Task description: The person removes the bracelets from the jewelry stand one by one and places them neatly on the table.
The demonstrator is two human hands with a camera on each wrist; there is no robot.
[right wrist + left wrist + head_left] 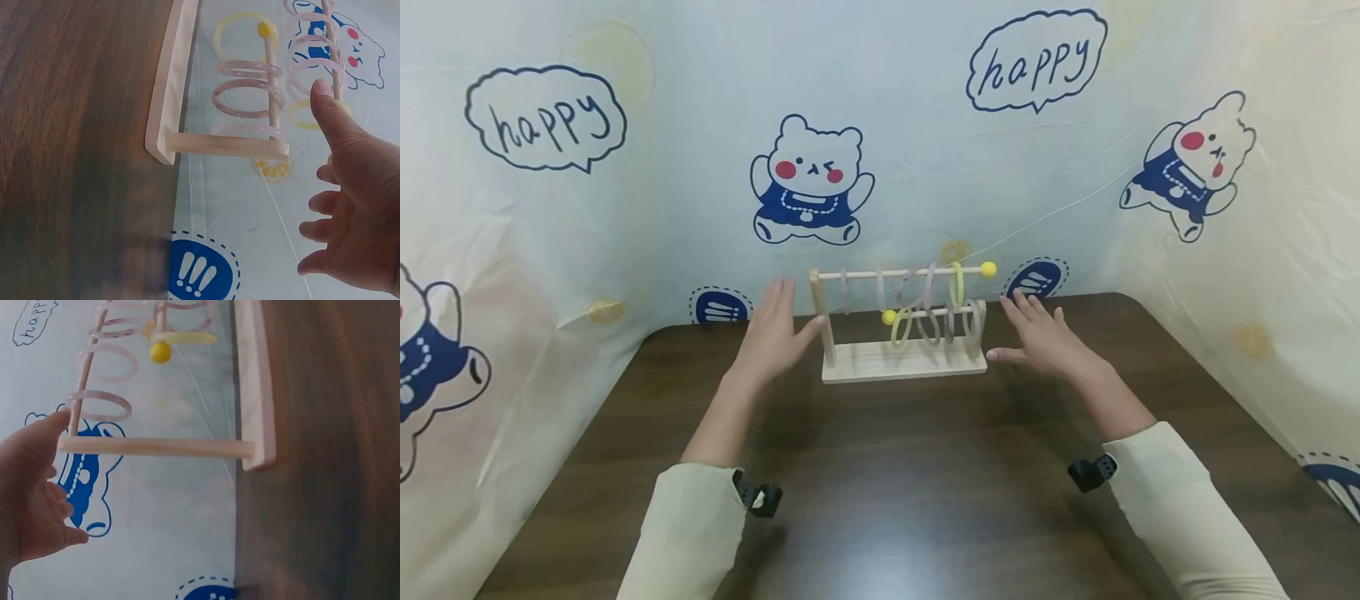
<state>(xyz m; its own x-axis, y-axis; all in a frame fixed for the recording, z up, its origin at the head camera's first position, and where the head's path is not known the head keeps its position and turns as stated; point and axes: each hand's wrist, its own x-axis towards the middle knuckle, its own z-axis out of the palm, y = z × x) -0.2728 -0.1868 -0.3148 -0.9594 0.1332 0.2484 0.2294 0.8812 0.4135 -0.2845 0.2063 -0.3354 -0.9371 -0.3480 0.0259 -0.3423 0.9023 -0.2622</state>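
Note:
A wooden bracelet rack [902, 364] stands on the table, its two bars at different heights. Several pale pinkish rings and one yellow ring [957, 285] hang on the upper bar. On the lower bar hang another yellow ring [901, 329] and several greyish-pink ones. My left hand [769, 333] is beside the left post, fingers straight, its thumb close to the post; whether they touch I cannot tell. Off the rack's right end, my right hand [1051, 340] spreads its fingers and holds nothing. The right wrist view shows its thumb [334, 119] overlapping the upper bar's line of sight.
Yellow balls cap the free ends of the upper bar [988, 269] and lower bar [889, 317]. Behind the dark wooden table [880, 483] hangs a pale curtain [917, 167] printed with bears and "happy" bubbles. Both wrists wear black straps with small devices.

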